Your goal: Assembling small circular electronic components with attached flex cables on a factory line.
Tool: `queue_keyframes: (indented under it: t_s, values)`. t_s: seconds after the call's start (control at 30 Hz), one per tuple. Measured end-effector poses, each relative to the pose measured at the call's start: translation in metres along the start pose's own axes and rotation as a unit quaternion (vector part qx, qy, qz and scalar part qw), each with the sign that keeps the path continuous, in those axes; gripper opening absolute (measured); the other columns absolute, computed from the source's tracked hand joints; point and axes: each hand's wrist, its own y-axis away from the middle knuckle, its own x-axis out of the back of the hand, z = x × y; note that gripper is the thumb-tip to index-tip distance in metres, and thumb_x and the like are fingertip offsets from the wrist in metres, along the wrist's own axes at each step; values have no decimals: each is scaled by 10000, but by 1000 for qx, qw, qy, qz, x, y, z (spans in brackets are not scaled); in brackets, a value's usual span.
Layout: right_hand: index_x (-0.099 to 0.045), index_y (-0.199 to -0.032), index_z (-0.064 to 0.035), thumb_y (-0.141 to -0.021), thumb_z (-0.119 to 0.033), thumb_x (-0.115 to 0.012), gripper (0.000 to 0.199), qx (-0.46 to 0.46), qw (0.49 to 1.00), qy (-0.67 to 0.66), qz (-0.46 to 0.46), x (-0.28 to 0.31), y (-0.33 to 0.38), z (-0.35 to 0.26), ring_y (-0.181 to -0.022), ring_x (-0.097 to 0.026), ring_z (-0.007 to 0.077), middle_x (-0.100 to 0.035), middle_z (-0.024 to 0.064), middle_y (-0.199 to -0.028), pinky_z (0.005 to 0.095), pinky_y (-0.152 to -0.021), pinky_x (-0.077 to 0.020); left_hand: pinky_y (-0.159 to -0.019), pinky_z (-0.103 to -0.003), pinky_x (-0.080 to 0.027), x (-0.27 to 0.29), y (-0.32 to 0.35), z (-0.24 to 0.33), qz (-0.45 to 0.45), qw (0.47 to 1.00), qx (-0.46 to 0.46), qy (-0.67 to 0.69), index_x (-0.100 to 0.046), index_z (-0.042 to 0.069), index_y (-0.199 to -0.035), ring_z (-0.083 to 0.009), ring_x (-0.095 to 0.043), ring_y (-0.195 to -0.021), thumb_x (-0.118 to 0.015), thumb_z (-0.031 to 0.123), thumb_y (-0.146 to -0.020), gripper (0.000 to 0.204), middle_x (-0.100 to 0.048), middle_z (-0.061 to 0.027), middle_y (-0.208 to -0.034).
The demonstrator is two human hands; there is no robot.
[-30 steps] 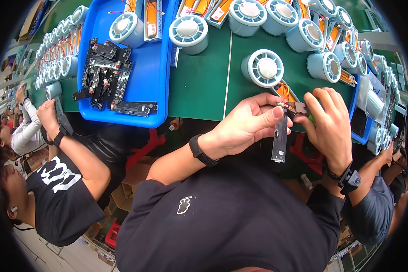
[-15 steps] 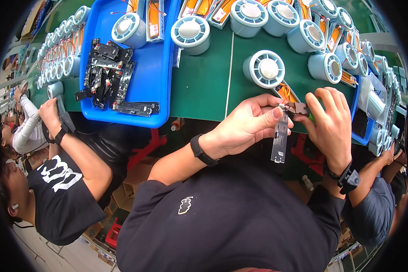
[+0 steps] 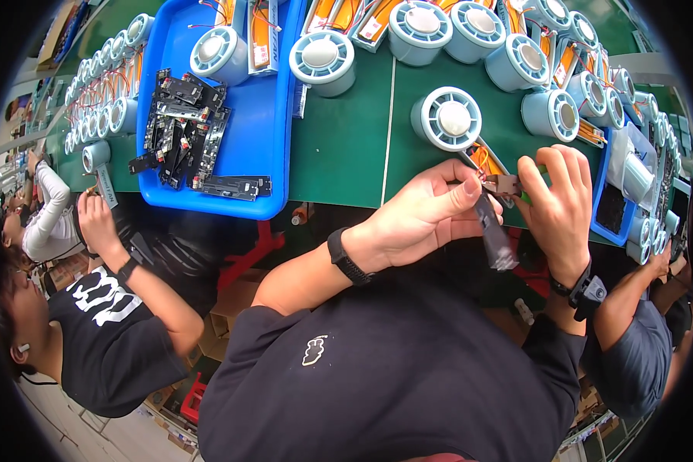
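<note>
Circuit board (image 3: 496, 237) swings right at its lower end, left hand (image 3: 420, 209) pinching its top by the tabletop (image 3: 339, 150) edge, right hand (image 3: 556, 208) gripping apparent green-handled pliers (image 3: 504, 185) beside red wires (image 3: 483, 165); best keep board still, wires slack.

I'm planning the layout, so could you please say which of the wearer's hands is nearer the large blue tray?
Left. The left hand, holding a black strip, is to the right of the large blue tray, apart from it; the right hand is farther right.
</note>
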Motion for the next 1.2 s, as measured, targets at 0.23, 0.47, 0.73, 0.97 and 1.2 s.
queue_keyframes:
  t_s: [0.23, 0.47, 0.73, 0.97, 1.2]
  values:
    - [-651, -1023, -58, -609, -122, -852, 465, -29, 999, 6, 35, 9, -2, 8, -1012, -593, 312, -574, 86, -1014, 436, -865, -489, -939, -327, -565, -6, 9, 6, 9, 1000, -2, -19, -523, 70, -1248, -155, -674, -1081, -661, 353, -1027, 385, -681, -88, -1139]
    - [-687, -1164, -14, -688, 25, -788, 488, -112, 992, -63, -10, 9, 19, 15, -1002, -596, 304, -589, 125, -1087, 416, -839, -511, -890, -309, -565, 3, 4, 10, 24, 998, -7, -50, -517, 58, -1333, -160, -677, -1052, -639, 329, -1045, 414, -671, -115, -1142]
    - [-681, -1197, -31, -764, 76, -706, 448, -257, 884, -390, -29, 12, 37, 27, -912, -618, 317, -612, 151, -1141, 413, -860, -530, -887, -307, -561, 6, 8, 8, 18, 999, -10, -46, -517, 47, -1345, -158, -677, -1050, -606, 318, -1064, 401, -684, -115, -1127]
    - [-649, -1132, 14, -821, 54, -664, 314, -71, 971, -228, 27, -8, 33, 35, -1010, -645, 364, -647, 188, -1194, 442, -939, -519, -887, -304, -557, 7, 4, 2, 11, 1000, 0, -26, -529, 48, -1346, -156, -678, -1046, -579, 330, -1076, 394, -697, -122, -1119]
    - [-623, -1093, 31, -792, 16, -702, 312, -63, 970, -236, -17, 12, 21, 1, -1084, -641, 390, -664, 188, -1160, 464, -953, -518, -876, -297, -561, -1, 4, 0, 23, 999, 9, -26, -516, 45, -1372, -152, -681, -1044, -589, 346, -1068, 434, -696, -110, -1122]
